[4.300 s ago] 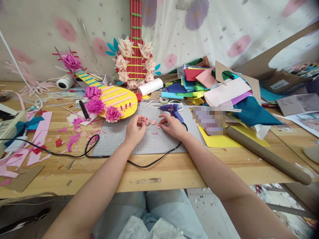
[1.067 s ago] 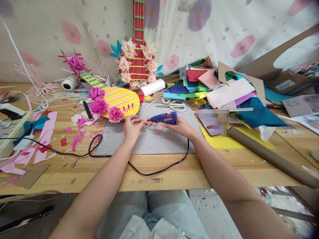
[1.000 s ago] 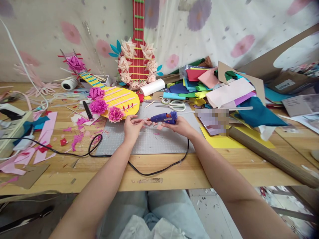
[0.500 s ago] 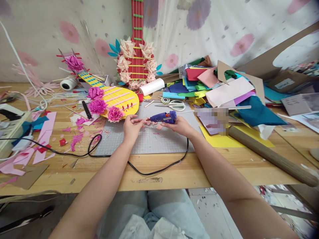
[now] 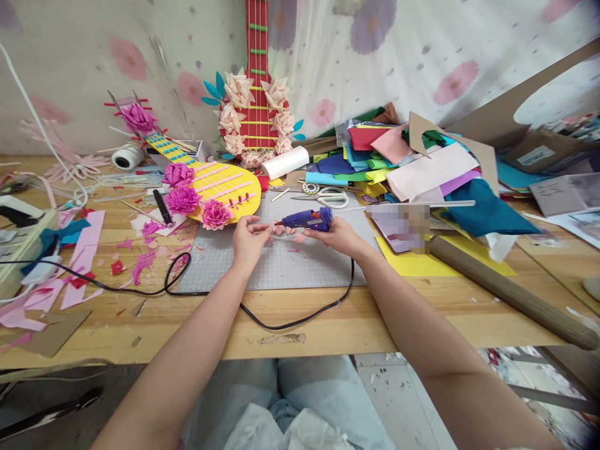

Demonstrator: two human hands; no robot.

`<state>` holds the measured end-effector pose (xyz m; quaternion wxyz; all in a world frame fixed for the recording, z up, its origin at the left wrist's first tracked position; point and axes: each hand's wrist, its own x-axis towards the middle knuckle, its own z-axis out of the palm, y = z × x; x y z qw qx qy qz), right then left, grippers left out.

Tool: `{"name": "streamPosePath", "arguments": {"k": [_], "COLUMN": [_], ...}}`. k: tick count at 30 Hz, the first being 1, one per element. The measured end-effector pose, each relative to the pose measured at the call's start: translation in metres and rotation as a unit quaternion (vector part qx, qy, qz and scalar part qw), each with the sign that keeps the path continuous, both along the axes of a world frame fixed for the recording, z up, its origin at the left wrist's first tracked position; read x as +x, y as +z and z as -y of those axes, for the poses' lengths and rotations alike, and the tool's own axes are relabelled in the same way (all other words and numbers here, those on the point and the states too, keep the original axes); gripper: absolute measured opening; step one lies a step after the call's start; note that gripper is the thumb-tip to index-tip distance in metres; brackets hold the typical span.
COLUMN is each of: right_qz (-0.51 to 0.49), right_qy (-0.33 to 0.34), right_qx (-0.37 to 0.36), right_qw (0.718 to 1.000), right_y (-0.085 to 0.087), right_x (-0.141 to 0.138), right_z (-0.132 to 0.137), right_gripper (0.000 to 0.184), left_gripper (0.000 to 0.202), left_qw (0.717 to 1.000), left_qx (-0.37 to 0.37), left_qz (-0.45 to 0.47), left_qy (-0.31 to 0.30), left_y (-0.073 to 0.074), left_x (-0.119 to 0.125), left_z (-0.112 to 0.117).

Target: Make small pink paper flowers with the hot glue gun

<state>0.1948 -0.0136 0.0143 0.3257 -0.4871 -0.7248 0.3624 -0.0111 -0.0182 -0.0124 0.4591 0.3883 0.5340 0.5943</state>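
Observation:
My right hand [image 5: 334, 235] is wrapped round a blue hot glue gun [image 5: 307, 220], its nozzle pointing left. Close to that nozzle, the fingers of my left hand [image 5: 250, 239] are pinched together on a small pink piece, probably paper, mostly hidden by the fingertips. Several pink paper petals [image 5: 290, 234] lie between the hands on the grey cutting mat [image 5: 281, 269]. Just behind my left hand rests a yellow paper guitar [image 5: 234, 190] with magenta paper flowers [image 5: 216, 214]. The black cord [image 5: 300, 326] loops in front of both wrists.
Scissors [image 5: 332, 197] and a white roll [image 5: 285, 162] lie behind the mat. A red paper guitar [image 5: 257, 115] leans on the curtain. Coloured paper [image 5: 356, 162] is heaped at the right, near a brown tube [image 5: 510, 290]. Pink scraps [image 5: 144, 265] and a power strip [image 5: 32, 244] are on the left.
Both hands and the glue gun stay nearly in place, with the nozzle still near the left fingertips. The view has shifted very slightly.

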Motion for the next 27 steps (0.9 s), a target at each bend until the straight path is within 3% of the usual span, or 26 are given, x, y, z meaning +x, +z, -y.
{"name": "streamPosePath", "arguments": {"k": [7, 10, 15, 22, 27], "right_qz": [-0.028, -0.027, 0.079, 0.209, 0.318], "right_qy": [-0.061, -0.146, -0.258, -0.253, -0.259], "right_qx": [-0.018, 0.001, 0.033, 0.020, 0.094], "right_qw": [0.998, 0.989, 0.962, 0.944, 0.907], "right_y": [-0.003, -0.008, -0.019, -0.019, -0.003], "right_x": [0.006, 0.014, 0.025, 0.021, 0.032], "right_z": [-0.003, -0.010, -0.029, -0.035, -0.018], "right_gripper": [0.043, 0.045, 0.051, 0.056, 0.058], "left_gripper": [0.044, 0.045, 0.044, 0.043, 0.040], "left_qw": [0.999, 0.997, 0.998, 0.998, 0.997], "left_qx": [0.019, 0.033, 0.039, 0.067, 0.081], "left_qz": [-0.010, -0.014, -0.004, -0.003, -0.011], "left_qy": [-0.044, -0.063, -0.046, -0.014, 0.009], "left_y": [0.002, 0.002, 0.003, 0.003, -0.002], "left_x": [0.002, 0.002, 0.001, -0.003, -0.006], "left_z": [0.004, 0.005, 0.002, 0.000, -0.003]}}
